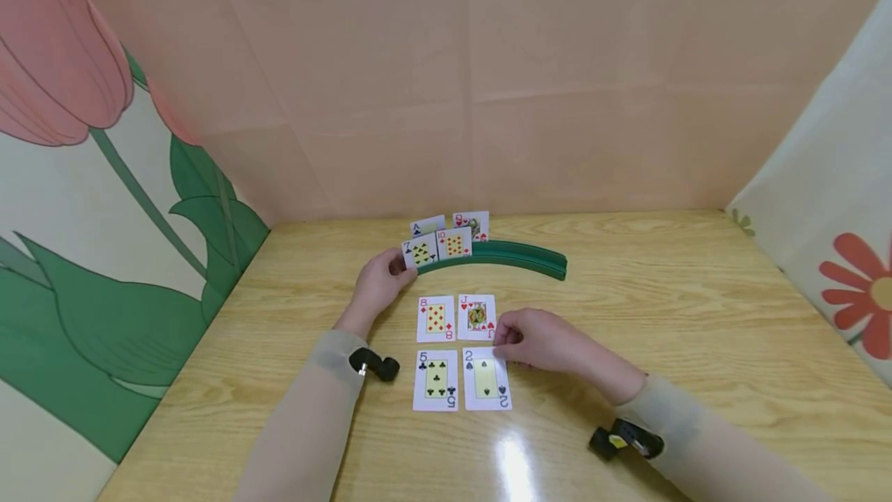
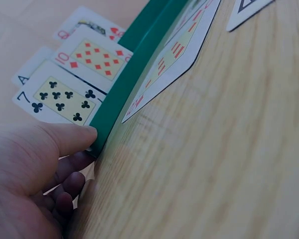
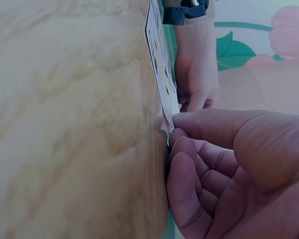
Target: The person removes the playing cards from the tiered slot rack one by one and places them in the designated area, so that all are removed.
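My left hand [image 1: 379,285] grips the left end of a curved green card holder [image 1: 519,254], thumb along its front edge. In the holder's front row stand the seven of clubs [image 1: 421,252] and the ten of diamonds [image 1: 454,242]. Behind them rise the ace of clubs [image 1: 427,226] and the queen of hearts [image 1: 474,223], partly hidden. On the table, my right hand [image 1: 543,343] pinches the upper right corner of the two of spades [image 1: 487,379] between thumb and fingers. The right wrist view shows the thumb [image 3: 209,124] on that card's corner.
Left of the two lies the five of clubs [image 1: 436,381]. Above these are the eight of diamonds [image 1: 435,319] and the jack of hearts [image 1: 477,318], face up on the wooden table [image 1: 697,316]. A plain pinkish cloth [image 1: 488,84] hangs behind, with flower-printed cloths at both sides.
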